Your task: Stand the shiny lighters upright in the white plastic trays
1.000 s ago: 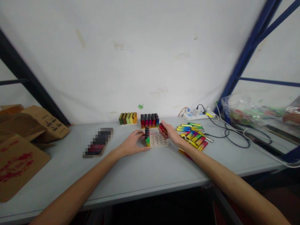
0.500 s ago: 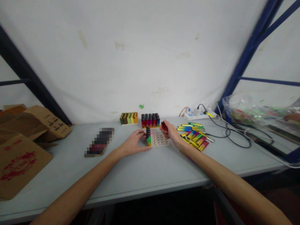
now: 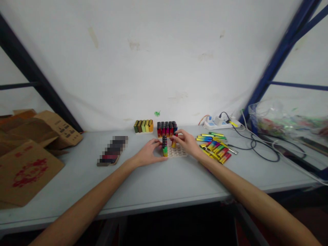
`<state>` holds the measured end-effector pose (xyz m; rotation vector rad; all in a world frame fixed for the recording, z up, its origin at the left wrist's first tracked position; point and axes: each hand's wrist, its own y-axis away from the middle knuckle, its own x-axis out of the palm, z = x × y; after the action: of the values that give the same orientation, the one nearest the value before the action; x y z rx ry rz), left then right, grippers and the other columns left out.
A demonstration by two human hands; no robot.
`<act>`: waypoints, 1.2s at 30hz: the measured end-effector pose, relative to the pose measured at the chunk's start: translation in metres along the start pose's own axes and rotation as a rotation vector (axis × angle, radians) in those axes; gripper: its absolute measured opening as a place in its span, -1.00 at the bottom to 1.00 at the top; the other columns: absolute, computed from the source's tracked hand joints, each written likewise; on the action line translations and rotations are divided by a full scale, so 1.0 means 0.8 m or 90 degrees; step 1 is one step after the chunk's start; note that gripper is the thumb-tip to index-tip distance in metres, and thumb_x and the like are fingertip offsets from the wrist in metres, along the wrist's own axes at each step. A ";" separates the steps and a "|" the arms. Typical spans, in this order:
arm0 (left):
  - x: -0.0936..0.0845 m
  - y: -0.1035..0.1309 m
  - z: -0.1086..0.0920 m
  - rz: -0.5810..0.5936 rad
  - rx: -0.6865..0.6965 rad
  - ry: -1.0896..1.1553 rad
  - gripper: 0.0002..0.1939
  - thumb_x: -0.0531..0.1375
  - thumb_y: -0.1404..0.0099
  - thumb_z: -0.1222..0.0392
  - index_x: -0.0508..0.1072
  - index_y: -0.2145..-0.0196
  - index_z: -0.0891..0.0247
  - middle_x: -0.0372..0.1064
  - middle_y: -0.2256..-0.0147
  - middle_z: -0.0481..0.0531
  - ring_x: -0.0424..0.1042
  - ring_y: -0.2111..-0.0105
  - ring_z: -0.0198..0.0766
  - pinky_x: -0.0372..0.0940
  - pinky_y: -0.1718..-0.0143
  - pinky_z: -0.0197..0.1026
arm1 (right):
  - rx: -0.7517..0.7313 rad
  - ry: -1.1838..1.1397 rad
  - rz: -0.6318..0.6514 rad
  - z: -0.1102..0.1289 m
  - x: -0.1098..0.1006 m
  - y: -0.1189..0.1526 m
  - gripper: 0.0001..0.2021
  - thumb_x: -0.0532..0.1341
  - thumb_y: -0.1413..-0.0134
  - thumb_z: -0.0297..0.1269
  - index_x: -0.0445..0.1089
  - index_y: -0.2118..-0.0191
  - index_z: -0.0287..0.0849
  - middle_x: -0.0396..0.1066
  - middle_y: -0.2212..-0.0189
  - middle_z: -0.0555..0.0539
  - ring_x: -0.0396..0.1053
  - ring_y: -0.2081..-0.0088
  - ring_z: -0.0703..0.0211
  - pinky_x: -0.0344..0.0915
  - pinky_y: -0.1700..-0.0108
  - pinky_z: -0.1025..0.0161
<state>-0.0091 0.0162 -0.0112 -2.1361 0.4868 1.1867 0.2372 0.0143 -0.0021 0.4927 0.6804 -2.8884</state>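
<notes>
A pale plastic tray with round holes lies on the table, with one row of upright lighters along its left side. My left hand spans that side, thumb at the near corner and fingers at the far end, holding the tray. Pinched in my right hand is a red-and-yellow lighter with a black top, upright over the tray just right of the row. Its lower end meets the holes, but I cannot tell whether it sits in one. Loose shiny coloured lighters lie in a pile beside my right wrist.
Behind the tray stand a filled block of red and purple lighters and another of green and yellow ones. A blurred-out dark object and cardboard boxes lie left. A power strip and cables are right.
My right hand has moved left and tipped the lighter from a slant to upright over the tray. My left hand stays at the tray's left side. The view has shifted slightly.
</notes>
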 end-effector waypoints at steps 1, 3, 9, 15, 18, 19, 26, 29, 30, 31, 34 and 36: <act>0.000 0.000 -0.001 0.001 -0.002 0.004 -0.35 0.39 -0.11 -0.25 0.53 0.00 0.27 0.38 -0.05 0.19 0.41 -0.09 0.08 0.30 -0.25 0.08 | -0.010 0.036 -0.012 0.001 0.002 -0.001 -0.65 0.23 -0.25 0.09 0.34 0.08 -0.08 0.61 0.33 -0.05 0.55 0.29 0.06 0.37 0.22 0.21; 0.000 0.000 -0.004 0.002 -0.005 0.015 -0.34 0.40 -0.09 -0.24 0.53 0.00 0.27 0.38 -0.05 0.19 0.42 -0.09 0.08 0.30 -0.25 0.09 | -0.036 0.100 -0.016 0.004 0.006 -0.004 -0.68 0.20 -0.29 0.05 0.33 0.06 -0.08 0.58 0.40 -0.01 0.51 0.36 0.10 0.32 0.30 0.26; -0.002 0.000 -0.010 0.006 -0.004 0.035 -0.37 0.41 -0.08 -0.24 0.54 0.01 0.21 0.40 -0.03 0.16 0.43 -0.07 0.07 0.31 -0.24 0.09 | -0.099 0.182 0.073 0.004 0.001 -0.009 -0.77 0.18 -0.34 -0.07 0.33 0.06 -0.10 0.55 0.40 -0.03 0.45 0.41 0.13 0.25 0.33 0.28; -0.001 0.000 -0.005 0.008 -0.004 0.022 -0.36 0.40 -0.09 -0.26 0.55 0.01 0.22 0.40 -0.04 0.16 0.43 -0.07 0.08 0.31 -0.25 0.09 | -0.151 0.225 0.168 0.000 -0.002 -0.011 -0.75 0.23 -0.30 -0.23 0.36 -0.05 -0.12 0.58 0.25 -0.09 0.49 0.30 0.10 0.33 0.24 0.25; -0.001 0.000 -0.003 0.017 -0.005 0.009 -0.35 0.39 -0.11 -0.27 0.53 -0.01 0.24 0.39 -0.05 0.17 0.41 -0.09 0.09 0.30 -0.25 0.09 | -0.154 0.240 0.198 0.005 -0.017 -0.013 -0.66 0.24 -0.32 -0.19 0.34 -0.13 -0.14 0.58 0.11 -0.16 0.52 0.14 0.07 0.38 0.10 0.20; -0.001 0.000 -0.004 0.019 -0.007 0.007 -0.35 0.38 -0.11 -0.27 0.53 -0.01 0.24 0.39 -0.06 0.17 0.41 -0.09 0.09 0.31 -0.25 0.09 | -0.152 0.258 0.196 0.005 -0.027 -0.014 -0.64 0.24 -0.33 -0.17 0.34 -0.15 -0.15 0.57 0.07 -0.18 0.52 0.10 0.06 0.38 0.05 0.18; -0.001 0.000 -0.005 0.017 -0.012 0.019 -0.33 0.39 -0.09 -0.29 0.54 0.00 0.24 0.39 -0.06 0.18 0.42 -0.09 0.10 0.31 -0.24 0.10 | -0.011 0.600 0.162 -0.027 -0.151 -0.022 -0.81 0.32 -0.16 -0.39 0.59 0.11 -0.25 0.55 0.10 -0.30 0.47 0.03 -0.08 0.32 -0.06 0.11; -0.001 0.000 -0.004 0.019 -0.012 0.016 -0.32 0.38 -0.09 -0.30 0.53 0.00 0.24 0.39 -0.07 0.18 0.41 -0.10 0.10 0.31 -0.25 0.10 | 0.058 0.644 0.221 -0.044 -0.179 -0.017 -0.80 0.32 -0.14 -0.37 0.63 0.12 -0.19 0.58 0.12 -0.23 0.51 0.11 -0.02 0.35 0.03 0.20; -0.001 0.000 -0.004 0.019 -0.011 0.015 -0.32 0.38 -0.10 -0.30 0.53 0.00 0.24 0.39 -0.07 0.18 0.41 -0.10 0.10 0.31 -0.25 0.10 | 0.076 0.650 0.233 -0.047 -0.182 -0.016 -0.80 0.33 -0.12 -0.38 0.64 0.12 -0.19 0.59 0.13 -0.22 0.51 0.14 0.00 0.35 0.07 0.22; -0.001 0.000 -0.004 0.018 -0.010 0.015 -0.33 0.38 -0.10 -0.30 0.53 0.00 0.23 0.39 -0.06 0.17 0.41 -0.10 0.09 0.31 -0.25 0.10 | 0.089 0.655 0.240 -0.050 -0.181 -0.016 -0.79 0.34 -0.10 -0.39 0.64 0.13 -0.19 0.59 0.14 -0.22 0.51 0.16 0.00 0.35 0.09 0.23; -0.002 0.000 -0.005 0.013 -0.007 0.020 -0.36 0.39 -0.09 -0.28 0.54 0.01 0.21 0.41 -0.04 0.15 0.42 -0.08 0.09 0.33 -0.23 0.10 | 0.083 0.665 0.231 -0.047 -0.171 -0.017 -0.83 0.32 -0.15 -0.36 0.62 0.16 -0.23 0.58 0.13 -0.29 0.50 0.14 -0.03 0.33 0.11 0.23; -0.002 0.000 -0.007 0.012 -0.007 0.022 -0.36 0.39 -0.09 -0.28 0.54 0.02 0.21 0.41 -0.04 0.15 0.43 -0.08 0.08 0.33 -0.23 0.09 | 0.070 0.628 0.189 -0.038 -0.162 -0.018 -0.81 0.23 -0.27 -0.30 0.57 0.13 -0.25 0.58 0.17 -0.30 0.50 0.18 0.00 0.31 0.15 0.24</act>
<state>-0.0071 0.0123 -0.0076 -2.1692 0.5181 1.1673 0.3648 0.0477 0.0226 1.8826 0.4605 -2.2681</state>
